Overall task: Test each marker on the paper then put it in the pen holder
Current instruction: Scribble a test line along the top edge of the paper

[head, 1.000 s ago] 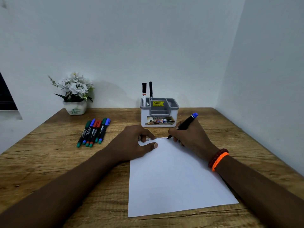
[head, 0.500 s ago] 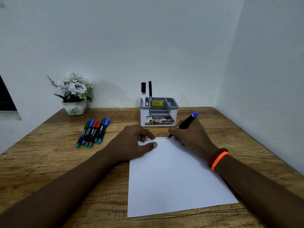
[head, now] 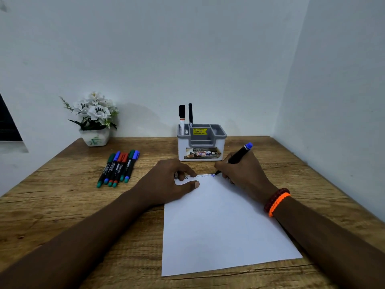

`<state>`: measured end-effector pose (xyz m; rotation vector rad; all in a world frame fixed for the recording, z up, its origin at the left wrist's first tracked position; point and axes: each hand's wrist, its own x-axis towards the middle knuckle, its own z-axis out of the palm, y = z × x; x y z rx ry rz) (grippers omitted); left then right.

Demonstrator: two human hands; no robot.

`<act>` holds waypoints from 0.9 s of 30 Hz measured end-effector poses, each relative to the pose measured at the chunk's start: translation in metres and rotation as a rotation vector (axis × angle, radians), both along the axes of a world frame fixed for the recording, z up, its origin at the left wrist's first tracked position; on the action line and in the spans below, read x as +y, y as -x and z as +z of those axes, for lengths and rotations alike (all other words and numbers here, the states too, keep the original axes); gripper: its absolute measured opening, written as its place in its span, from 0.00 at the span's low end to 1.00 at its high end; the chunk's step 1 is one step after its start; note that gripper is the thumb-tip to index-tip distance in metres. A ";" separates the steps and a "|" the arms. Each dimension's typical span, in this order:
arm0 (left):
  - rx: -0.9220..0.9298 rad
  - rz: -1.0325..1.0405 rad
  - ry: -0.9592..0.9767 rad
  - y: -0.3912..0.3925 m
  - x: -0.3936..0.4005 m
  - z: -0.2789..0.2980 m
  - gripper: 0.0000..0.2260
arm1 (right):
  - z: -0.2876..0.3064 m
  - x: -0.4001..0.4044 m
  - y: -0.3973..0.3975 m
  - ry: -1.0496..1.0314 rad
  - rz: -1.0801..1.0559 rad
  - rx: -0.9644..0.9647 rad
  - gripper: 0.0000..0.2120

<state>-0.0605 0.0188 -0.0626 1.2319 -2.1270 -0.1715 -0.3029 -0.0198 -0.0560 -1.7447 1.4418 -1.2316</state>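
Observation:
A white sheet of paper (head: pixel 220 226) lies on the wooden table (head: pixel 52 205). My right hand (head: pixel 241 172) grips a black marker with a blue end (head: pixel 239 154), its tip touching the paper's top edge beside a blue zigzag (head: pixel 212 175). My left hand (head: pixel 166 182) rests on the paper's top left corner, thumb flat on the sheet, index and middle fingers curled with their tips on the top edge. The grey and white pen holder (head: pixel 201 142) stands behind the paper with two black markers (head: pixel 185 116) upright in it. Several capped markers (head: pixel 118 167) lie in a row to the left.
A white pot of artificial flowers (head: pixel 94 119) sits at the back left against the wall. A second wall closes off the right side of the table. A dark window edge (head: pixel 8 124) shows at the far left.
The marker tip has moved slightly right along the paper's top edge, and the blue zigzag line has grown. My left hand has stayed in place.

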 end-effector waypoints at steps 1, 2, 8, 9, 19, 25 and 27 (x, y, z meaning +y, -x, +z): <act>0.001 -0.001 0.001 0.000 0.000 0.000 0.13 | 0.001 0.001 0.000 0.003 0.000 0.006 0.12; 0.000 -0.001 0.002 0.000 0.001 0.000 0.13 | 0.001 0.002 0.000 0.009 -0.004 0.015 0.12; -0.003 0.002 0.005 0.000 0.001 0.001 0.13 | 0.002 0.002 0.001 0.032 -0.033 0.021 0.12; -0.005 0.000 0.007 0.000 0.001 0.000 0.13 | 0.001 0.001 0.001 0.030 -0.040 0.015 0.12; -0.012 -0.002 0.013 -0.001 0.000 -0.001 0.13 | 0.003 0.001 0.001 0.024 -0.053 0.013 0.12; -0.017 0.005 0.013 0.000 0.000 0.000 0.13 | 0.003 0.001 0.002 0.029 -0.066 0.019 0.12; -0.018 0.007 0.014 0.000 0.000 0.000 0.13 | 0.003 0.002 0.003 0.026 -0.074 0.027 0.13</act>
